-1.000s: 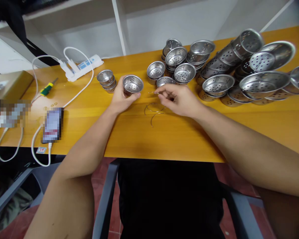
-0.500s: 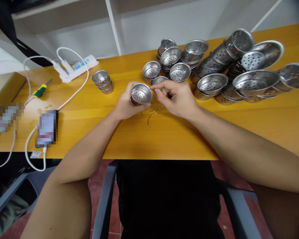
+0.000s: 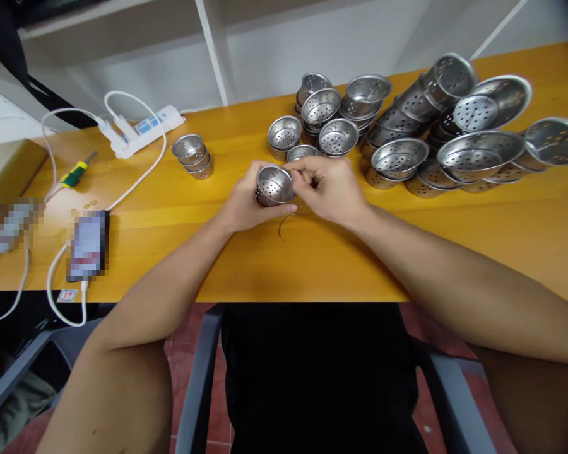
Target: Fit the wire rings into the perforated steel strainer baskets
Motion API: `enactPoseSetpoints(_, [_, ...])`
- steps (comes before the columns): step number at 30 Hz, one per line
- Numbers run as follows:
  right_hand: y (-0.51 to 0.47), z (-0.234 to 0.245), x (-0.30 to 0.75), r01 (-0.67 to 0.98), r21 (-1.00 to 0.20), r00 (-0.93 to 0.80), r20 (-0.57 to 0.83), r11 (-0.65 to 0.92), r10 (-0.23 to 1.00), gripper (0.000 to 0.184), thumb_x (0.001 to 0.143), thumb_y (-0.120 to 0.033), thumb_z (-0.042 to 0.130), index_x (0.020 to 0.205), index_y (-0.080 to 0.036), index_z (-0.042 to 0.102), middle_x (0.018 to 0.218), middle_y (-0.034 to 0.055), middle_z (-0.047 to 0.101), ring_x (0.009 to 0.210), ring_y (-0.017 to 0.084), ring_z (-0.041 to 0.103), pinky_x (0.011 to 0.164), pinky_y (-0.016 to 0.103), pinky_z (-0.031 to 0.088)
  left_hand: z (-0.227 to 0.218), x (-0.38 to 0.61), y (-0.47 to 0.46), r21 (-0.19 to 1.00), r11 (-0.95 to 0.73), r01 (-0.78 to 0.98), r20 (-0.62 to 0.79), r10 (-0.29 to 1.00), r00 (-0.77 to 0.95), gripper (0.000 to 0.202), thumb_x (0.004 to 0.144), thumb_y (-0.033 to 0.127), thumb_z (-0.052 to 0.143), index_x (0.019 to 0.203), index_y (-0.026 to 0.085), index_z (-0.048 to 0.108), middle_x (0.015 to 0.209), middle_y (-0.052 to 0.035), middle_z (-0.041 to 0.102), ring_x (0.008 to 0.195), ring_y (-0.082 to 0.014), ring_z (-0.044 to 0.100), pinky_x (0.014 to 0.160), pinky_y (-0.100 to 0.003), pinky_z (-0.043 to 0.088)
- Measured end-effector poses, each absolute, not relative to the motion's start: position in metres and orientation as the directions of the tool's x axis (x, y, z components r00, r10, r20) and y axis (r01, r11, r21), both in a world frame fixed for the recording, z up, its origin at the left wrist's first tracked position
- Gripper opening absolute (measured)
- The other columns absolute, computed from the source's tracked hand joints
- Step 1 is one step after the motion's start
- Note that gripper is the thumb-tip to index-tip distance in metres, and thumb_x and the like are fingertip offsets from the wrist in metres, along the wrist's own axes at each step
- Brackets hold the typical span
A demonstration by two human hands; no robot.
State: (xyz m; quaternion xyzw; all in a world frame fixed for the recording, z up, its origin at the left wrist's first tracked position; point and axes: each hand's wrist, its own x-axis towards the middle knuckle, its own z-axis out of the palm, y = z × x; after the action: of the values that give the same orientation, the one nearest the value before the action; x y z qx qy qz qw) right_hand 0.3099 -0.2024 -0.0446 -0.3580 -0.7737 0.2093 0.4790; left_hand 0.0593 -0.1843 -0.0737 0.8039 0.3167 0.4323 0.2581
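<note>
My left hand [image 3: 247, 200] is wrapped around a small perforated metal cup [image 3: 275, 184], its open mouth tilted toward me. My right hand [image 3: 329, 183] is closed in a pinch at the cup's right rim. Between its fingertips is a thin wire [image 3: 288, 168], mostly covered by the fingers. Below the hands, a curved piece of wire [image 3: 282, 228] lies on the table, its upper end partly hidden. Just behind the hands stands another perforated cup [image 3: 303, 152], partly covered by my right hand.
Stacks of perforated metal cups [image 3: 400, 157] crowd the back right of the wooden table [image 3: 312, 271]. A small stack of cups [image 3: 189, 151] stands at back left. Leftward are a white power strip [image 3: 151, 129], a screwdriver [image 3: 74, 174], and a phone [image 3: 89, 244] with a cable.
The cup in my left hand has shifted slightly right and down, and its mouth tips more toward me. My right fingers stay at its rim. Less wire shows on the table.
</note>
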Motion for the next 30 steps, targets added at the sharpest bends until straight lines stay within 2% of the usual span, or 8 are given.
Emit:
enactPoseSetpoints(5, [-0.204,-0.047,0.3,0.279,-0.748,-0.231,0.557,0.603,0.798,0.021,0.106,-0.029,0.084,0.127,-0.027,0.087,0.065,-0.0069,0.052,0.06,0.018,0.046,0.066,0.037,0.046,-0.067,0.066,-0.192,0.681,-0.655,0.327,0.532,0.749,0.394,0.098,0.08,0.09,0.108,0.141,0.025,0.068,0.128,-0.009,0.085,0.114,-0.0313,0.087,0.098,-0.045,0.07])
enactPoseSetpoints(8, [-0.205,-0.042,0.3,0.15,-0.819,-0.251,0.511,0.555,0.822,0.009,0.108,-0.035,0.087,0.113,-0.027,0.086,0.066,-0.0059,0.055,0.058,0.016,0.045,0.059,0.034,0.043,-0.063,0.068,-0.194,0.702,-0.655,0.28,0.541,0.746,0.388,0.09,0.084,0.09,0.105,0.135,0.025,0.071,0.12,-0.0067,0.084,0.103,-0.0265,0.083,0.091,-0.042,0.065])
enactPoseSetpoints(11, [-0.205,-0.033,0.306,-0.018,-0.885,-0.382,0.437,0.466,0.814,0.026,0.113,-0.048,0.088,0.102,-0.025,0.085,0.069,-0.0035,0.063,0.056,0.014,0.051,0.053,0.031,0.041,-0.06,0.066,-0.193,0.777,-0.603,0.182,0.498,0.765,0.407,0.079,0.089,0.09,0.102,0.125,0.024,0.075,0.109,-0.0042,0.082,0.092,-0.0211,0.076,0.083,-0.038,0.06])
enactPoseSetpoints(14, [-0.203,-0.024,0.315,-0.14,-0.914,-0.529,0.394,0.381,0.751,0.038,0.104,-0.058,0.103,0.107,-0.024,0.086,0.073,-0.0032,0.07,0.057,0.013,0.061,0.053,0.029,0.048,-0.058,0.061,-0.19,0.872,-0.475,0.115,0.383,0.811,0.443,0.077,0.093,0.095,0.094,0.117,0.024,0.077,0.099,-0.0024,0.078,0.081,-0.0169,0.068,0.075,-0.035,0.055])
enactPoseSetpoints(16, [-0.202,-0.02,0.318,-0.175,-0.92,-0.568,0.384,0.349,0.728,0.045,0.095,-0.058,0.112,0.106,-0.024,0.086,0.075,-0.0035,0.072,0.057,0.012,0.064,0.052,0.028,0.049,-0.058,0.059,-0.188,0.892,-0.439,0.105,0.347,0.815,0.464,0.08,0.091,0.097,0.094,0.116,0.023,0.077,0.1,-0.0032,0.079,0.083,-0.017,0.07,0.078,-0.035,0.056])
enactPoseSetpoints(20, [-0.201,-0.017,0.318,-0.179,-0.932,-0.551,0.36,0.315,0.753,0.05,0.09,-0.061,0.115,0.1,-0.023,0.084,0.072,-0.0042,0.071,0.055,0.011,0.062,0.049,0.026,0.044,-0.064,0.058,-0.184,0.833,-0.544,0.103,0.438,0.761,0.48,0.088,0.075,0.09,0.111,0.119,0.023,0.075,0.114,-0.0057,0.083,0.102,-0.0223,0.08,0.092,-0.038,0.063])
enactPoseSetpoints(24, [-0.201,-0.018,0.316,-0.174,-0.947,-0.561,0.321,0.27,0.763,0.054,0.088,-0.066,0.115,0.097,-0.023,0.084,0.07,-0.0049,0.07,0.057,0.011,0.062,0.052,0.026,0.048,-0.071,0.059,-0.182,0.78,-0.61,0.139,0.49,0.735,0.469,0.085,0.081,0.088,0.108,0.123,0.023,0.074,0.119,-0.0076,0.084,0.105,-0.0245,0.083,0.094,-0.041,0.066])
enactPoseSetpoints(30, [-0.204,-0.022,0.315,-0.124,-0.961,-0.569,0.273,0.248,0.776,0.049,0.091,-0.061,0.115,0.099,-0.024,0.084,0.073,-0.0033,0.072,0.061,0.013,0.064,0.057,0.028,0.053,-0.07,0.056,-0.184,0.747,-0.617,0.247,0.479,0.758,0.443,0.088,0.08,0.088,0.108,0.129,0.023,0.073,0.12,-0.0085,0.086,0.104,-0.0256,0.084,0.094,-0.042,0.068])
